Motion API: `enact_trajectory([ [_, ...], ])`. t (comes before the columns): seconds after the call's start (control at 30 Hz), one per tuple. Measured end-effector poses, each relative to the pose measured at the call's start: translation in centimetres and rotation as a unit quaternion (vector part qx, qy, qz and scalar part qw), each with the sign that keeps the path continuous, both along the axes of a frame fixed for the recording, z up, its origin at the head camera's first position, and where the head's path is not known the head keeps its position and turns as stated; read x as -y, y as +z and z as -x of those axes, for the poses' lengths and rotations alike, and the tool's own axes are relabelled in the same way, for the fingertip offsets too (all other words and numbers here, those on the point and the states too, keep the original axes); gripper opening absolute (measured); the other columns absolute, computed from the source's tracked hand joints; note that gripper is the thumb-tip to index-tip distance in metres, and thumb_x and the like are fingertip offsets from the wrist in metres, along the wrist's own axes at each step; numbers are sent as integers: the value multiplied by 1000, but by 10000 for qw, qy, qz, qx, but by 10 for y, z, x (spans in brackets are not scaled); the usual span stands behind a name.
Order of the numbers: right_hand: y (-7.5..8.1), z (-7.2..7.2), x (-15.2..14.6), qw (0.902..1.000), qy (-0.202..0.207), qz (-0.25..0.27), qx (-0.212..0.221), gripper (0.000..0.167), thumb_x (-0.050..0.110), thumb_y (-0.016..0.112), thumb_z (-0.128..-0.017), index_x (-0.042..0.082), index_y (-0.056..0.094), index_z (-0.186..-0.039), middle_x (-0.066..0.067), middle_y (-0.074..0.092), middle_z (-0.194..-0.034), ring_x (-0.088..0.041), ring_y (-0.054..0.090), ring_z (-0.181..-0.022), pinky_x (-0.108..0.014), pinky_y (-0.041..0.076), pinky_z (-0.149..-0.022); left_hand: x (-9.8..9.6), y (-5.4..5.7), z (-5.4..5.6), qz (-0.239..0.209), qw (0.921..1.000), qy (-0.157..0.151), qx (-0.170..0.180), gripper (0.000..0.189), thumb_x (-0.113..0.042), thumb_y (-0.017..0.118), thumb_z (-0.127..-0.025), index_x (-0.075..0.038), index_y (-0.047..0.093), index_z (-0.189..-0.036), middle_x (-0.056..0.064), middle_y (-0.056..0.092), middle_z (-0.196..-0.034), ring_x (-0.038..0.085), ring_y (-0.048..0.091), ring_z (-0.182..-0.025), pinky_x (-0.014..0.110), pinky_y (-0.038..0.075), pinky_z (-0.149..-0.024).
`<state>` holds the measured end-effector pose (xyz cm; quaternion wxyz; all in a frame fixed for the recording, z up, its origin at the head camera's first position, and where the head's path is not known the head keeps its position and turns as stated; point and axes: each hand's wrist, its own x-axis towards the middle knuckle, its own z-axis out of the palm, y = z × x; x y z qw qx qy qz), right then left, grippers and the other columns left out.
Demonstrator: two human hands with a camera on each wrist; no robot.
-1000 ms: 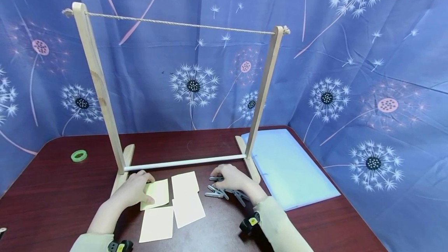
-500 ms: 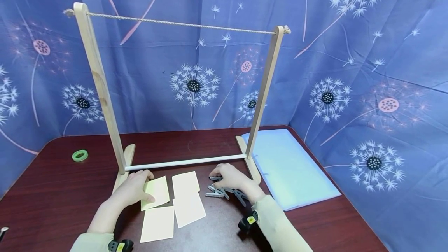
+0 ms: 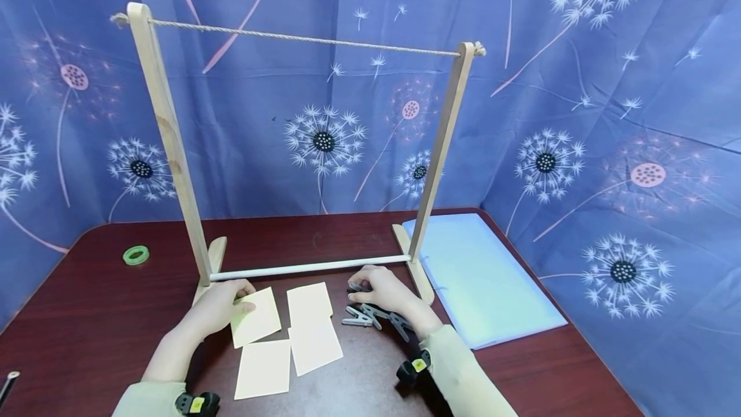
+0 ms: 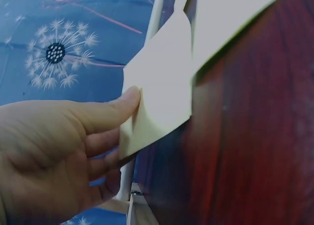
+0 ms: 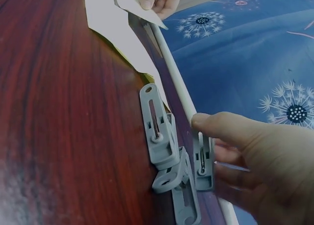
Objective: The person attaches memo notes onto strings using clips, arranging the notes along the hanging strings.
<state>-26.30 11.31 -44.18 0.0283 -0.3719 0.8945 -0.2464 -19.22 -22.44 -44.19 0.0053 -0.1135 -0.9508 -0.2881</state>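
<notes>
My left hand point(image 3: 219, 306) pinches a pale yellow square of paper point(image 3: 257, 319) between thumb and fingers. In the left wrist view, the paper point(image 4: 162, 83) stands tilted up, its near edge in the grip. Two more paper squares point(image 3: 315, 344) overlap to its right, and another square point(image 3: 263, 369) lies just below it. On the right, my right hand point(image 3: 383, 289) reaches over several grey clothespins point(image 3: 359, 317). The right wrist view shows a clothespin point(image 5: 203, 163) pinched by its end between thumb and fingers, beside a small pile of clothespins point(image 5: 161, 132).
Behind the hands stands a wooden frame point(image 3: 168, 127) with a rope point(image 3: 301, 38) strung across its top and a white bar point(image 3: 307, 269) low down. A pale blue folder point(image 3: 486, 275) lies at right. A green tape ring point(image 3: 136, 255) rests at left on the dark red table point(image 3: 87, 333).
My left hand has lifted and tilted the paper square off the table. My right hand has moved slightly up and away from the clothespin pile, with a clothespin in its fingers.
</notes>
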Motion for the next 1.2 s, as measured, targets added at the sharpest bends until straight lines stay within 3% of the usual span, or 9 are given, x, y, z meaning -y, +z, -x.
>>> enact_trajectory([
  [0.3,1,-1,-2,9980,-230,583,91,28,20,72,-90,3,70,-112,-2,71,-94,-15,66,-86,-29,53,-78,18,10,-3,-1008,9931,-444,402,21,-11,69,-89,2,65,-105,7,69,-92,13,62,-81,27,48,-68],
  [0.53,1,-2,-2,9956,-400,850,28,25,14,73,-86,3,69,-107,-2,69,-89,-15,65,-82,-25,53,-74,23,14,-5,-1261,9883,-666,536,24,-14,66,-92,2,67,-110,7,71,-95,4,59,-78,24,48,-67],
  [0.9,2,-1,-3,9943,-515,922,-169,25,11,69,-80,6,65,-105,-1,64,-88,-12,58,-77,-24,49,-72,18,16,-5,-1384,9884,-337,526,22,-11,65,-93,3,64,-109,8,68,-98,17,61,-87,26,48,-69],
  [1.2,13,-4,0,9933,-439,1058,-158,27,12,69,-90,1,62,-114,-7,64,-100,-21,61,-92,-36,52,-84,19,25,-7,-1526,9868,-260,479,23,-11,68,-90,6,63,-106,10,67,-96,22,63,-91,27,51,-72],
])
